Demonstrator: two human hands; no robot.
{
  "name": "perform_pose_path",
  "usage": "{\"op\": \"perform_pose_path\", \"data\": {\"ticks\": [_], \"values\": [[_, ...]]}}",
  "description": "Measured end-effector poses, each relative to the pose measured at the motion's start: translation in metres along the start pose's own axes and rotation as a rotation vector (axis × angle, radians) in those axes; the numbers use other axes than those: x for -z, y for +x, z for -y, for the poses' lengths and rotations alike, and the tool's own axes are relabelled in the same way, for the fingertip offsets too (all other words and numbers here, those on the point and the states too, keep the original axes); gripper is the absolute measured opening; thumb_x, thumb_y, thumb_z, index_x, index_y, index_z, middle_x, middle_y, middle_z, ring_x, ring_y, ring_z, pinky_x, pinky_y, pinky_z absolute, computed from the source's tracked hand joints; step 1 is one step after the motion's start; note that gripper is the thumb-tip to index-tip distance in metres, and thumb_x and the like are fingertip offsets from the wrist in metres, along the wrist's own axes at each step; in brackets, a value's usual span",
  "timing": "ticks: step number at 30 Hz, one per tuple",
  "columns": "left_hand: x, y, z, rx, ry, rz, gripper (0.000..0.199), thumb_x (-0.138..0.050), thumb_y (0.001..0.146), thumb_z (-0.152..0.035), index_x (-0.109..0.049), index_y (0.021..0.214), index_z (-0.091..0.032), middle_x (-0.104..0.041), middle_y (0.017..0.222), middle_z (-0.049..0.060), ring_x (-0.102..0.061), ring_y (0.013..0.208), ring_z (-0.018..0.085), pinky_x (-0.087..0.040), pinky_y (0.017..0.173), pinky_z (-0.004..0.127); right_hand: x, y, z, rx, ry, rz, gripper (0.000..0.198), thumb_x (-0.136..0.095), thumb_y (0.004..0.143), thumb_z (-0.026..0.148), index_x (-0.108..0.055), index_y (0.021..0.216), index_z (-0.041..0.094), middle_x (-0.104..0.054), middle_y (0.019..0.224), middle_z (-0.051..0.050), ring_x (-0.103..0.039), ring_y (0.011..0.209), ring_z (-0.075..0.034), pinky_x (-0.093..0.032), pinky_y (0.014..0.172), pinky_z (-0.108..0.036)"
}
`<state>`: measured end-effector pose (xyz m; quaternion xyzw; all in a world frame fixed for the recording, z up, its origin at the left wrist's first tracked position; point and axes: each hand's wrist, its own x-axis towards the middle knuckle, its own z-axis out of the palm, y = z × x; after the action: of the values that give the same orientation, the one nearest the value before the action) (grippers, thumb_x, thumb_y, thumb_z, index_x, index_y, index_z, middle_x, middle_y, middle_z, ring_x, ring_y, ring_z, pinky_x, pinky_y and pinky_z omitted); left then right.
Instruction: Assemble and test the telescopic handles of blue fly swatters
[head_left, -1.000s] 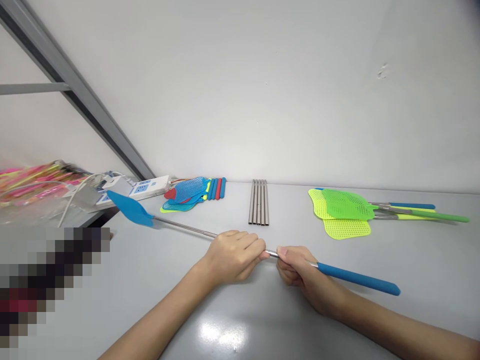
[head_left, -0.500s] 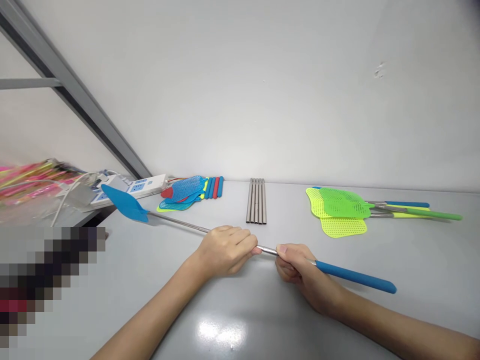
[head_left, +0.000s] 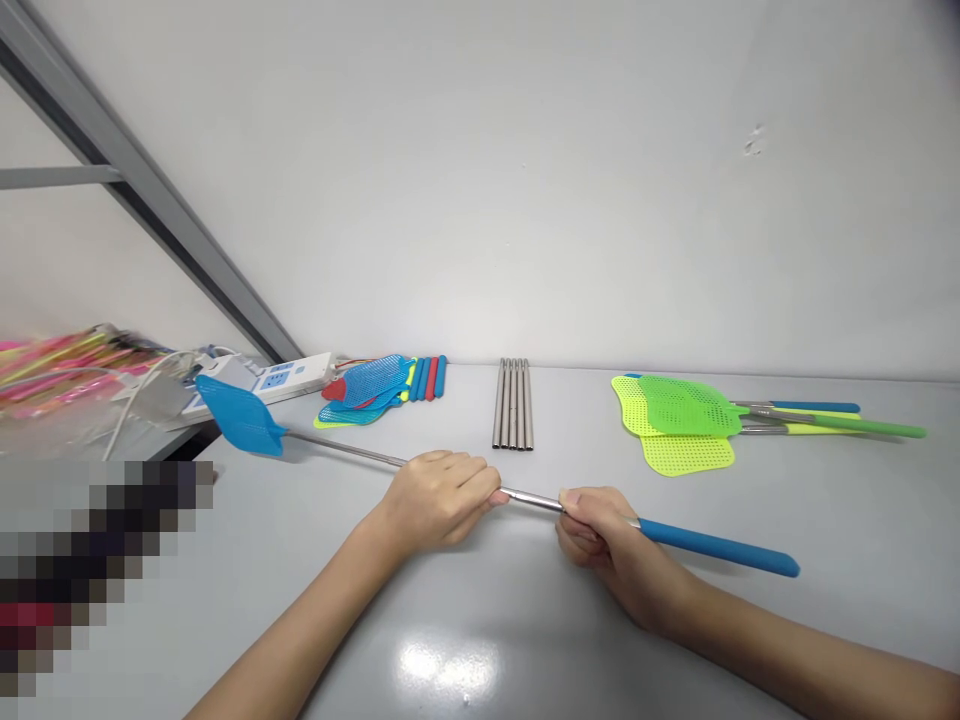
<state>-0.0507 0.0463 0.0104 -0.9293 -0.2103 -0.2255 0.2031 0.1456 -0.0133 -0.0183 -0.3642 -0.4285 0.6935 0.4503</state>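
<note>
A fly swatter (head_left: 529, 499) with a telescopic metal rod is held across in front of me by both hands. Its blue paddle (head_left: 238, 415) points left, and its blue grip (head_left: 720, 547) sticks out to the right. My left hand (head_left: 446, 500) is closed over the middle of the rod. Further right, my right hand (head_left: 600, 530) pinches the rod just before the grip, thumb on top. A short stretch of bare metal shows between the hands. Behind my hands lies a row of several metal tubes (head_left: 513, 405).
Green and yellow fly swatters (head_left: 686, 405) lie stacked at the right. Loose paddles (head_left: 375, 382) and several blue and red grips (head_left: 430, 378) lie at the back left. Beyond are a power strip (head_left: 296, 375) and bagged pink and yellow items (head_left: 67, 375). A wall closes the back.
My left hand has shifted slightly left along with the paddle, and my right hand slightly right. The bare metal between them is a little longer. Both hands still hold on.
</note>
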Motion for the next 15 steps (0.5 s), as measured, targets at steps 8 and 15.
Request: {"op": "perform_pose_path", "data": {"ticks": [8, 15], "values": [[0.0043, -0.0045, 0.0052, 0.009, -0.004, -0.001, 0.034, -0.028, 0.090, -0.025, -0.043, 0.061, -0.017, -0.043, 0.049, -0.003, -0.039, 0.045, 0.010, -0.030, 0.048, 0.022, 0.0000, -0.0023, 0.0019, -0.021, 0.028, -0.009, 0.038, -0.043, 0.082, 0.030, -0.025, 0.051, 0.019, -0.018, 0.048, 0.007, -0.014, 0.047, -0.008, -0.011, 0.047, -0.028], [0.0055, -0.0100, 0.0100, 0.017, -0.001, -0.014, 0.034, -0.029, 0.090, -0.025, -0.043, 0.061, -0.017, -0.043, 0.050, -0.003, -0.039, 0.046, 0.010, -0.029, 0.049, 0.022, 0.0020, -0.0022, 0.0005, -0.003, 0.010, 0.002, 0.039, -0.044, 0.083, 0.031, -0.025, 0.050, 0.018, -0.019, 0.048, 0.007, -0.014, 0.047, -0.008, -0.011, 0.047, -0.028]]}}
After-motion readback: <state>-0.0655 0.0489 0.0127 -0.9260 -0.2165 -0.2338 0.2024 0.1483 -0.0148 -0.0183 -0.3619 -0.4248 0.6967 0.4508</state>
